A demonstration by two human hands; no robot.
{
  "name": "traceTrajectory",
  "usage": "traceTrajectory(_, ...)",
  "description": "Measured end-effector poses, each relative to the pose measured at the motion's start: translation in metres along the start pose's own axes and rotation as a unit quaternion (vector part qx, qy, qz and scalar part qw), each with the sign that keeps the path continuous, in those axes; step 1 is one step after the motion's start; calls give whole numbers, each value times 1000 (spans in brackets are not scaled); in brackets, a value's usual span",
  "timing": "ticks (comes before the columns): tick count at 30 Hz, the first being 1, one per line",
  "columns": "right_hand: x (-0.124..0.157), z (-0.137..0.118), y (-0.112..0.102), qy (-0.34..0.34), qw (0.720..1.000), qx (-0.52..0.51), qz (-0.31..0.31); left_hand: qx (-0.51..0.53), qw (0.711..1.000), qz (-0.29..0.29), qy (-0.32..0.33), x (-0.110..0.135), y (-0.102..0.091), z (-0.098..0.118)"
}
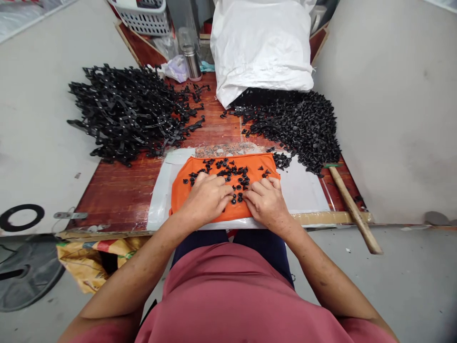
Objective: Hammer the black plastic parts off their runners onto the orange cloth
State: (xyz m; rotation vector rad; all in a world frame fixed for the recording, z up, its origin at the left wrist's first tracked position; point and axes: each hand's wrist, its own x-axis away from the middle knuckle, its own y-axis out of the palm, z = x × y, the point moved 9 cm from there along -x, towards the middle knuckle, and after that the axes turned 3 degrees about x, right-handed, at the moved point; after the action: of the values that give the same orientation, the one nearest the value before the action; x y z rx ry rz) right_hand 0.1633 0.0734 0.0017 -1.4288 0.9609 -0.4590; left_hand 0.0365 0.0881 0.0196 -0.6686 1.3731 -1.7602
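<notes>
On the orange cloth (185, 200) lie many small black plastic pieces (240, 181) with round caps, some upright and some tipped over. My left hand (209, 195) is over the left half of the cloth, its fingers curled together; whatever they pinch is hidden. Facing it from the right, my right hand (267, 202) is closed too, thumb and fingertips drawn together beside a few of the round pieces. I cannot make out what is in it. A small gap with black pieces separates the two hands.
A tangled heap of black strips (128, 112) covers the table's left side. Loose black pieces (303, 124) pile up at right, below a white sack (262, 47). A wooden-handled hammer (353, 207) overhangs the front edge. A steel flask (193, 62) and white basket (144, 19) stand behind.
</notes>
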Motion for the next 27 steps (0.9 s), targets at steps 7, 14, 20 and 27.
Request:
traceTrajectory(7, 8, 29, -16, 95, 993, -52, 50, 13, 997, 11, -69, -2, -11, -26)
traceTrajectory(14, -10, 29, -15, 100, 994, -32, 17, -39, 995, 0, -90, -16, 2, -28)
traceTrajectory(20, -14, 22, -5, 56, 998, 3, 2, -41, 995, 53, -74, -19, -10, -22)
traceTrajectory(27, -14, 24, -7, 65, 998, 2, -8, -24, 1000, 14, 3, -48, 5, 12)
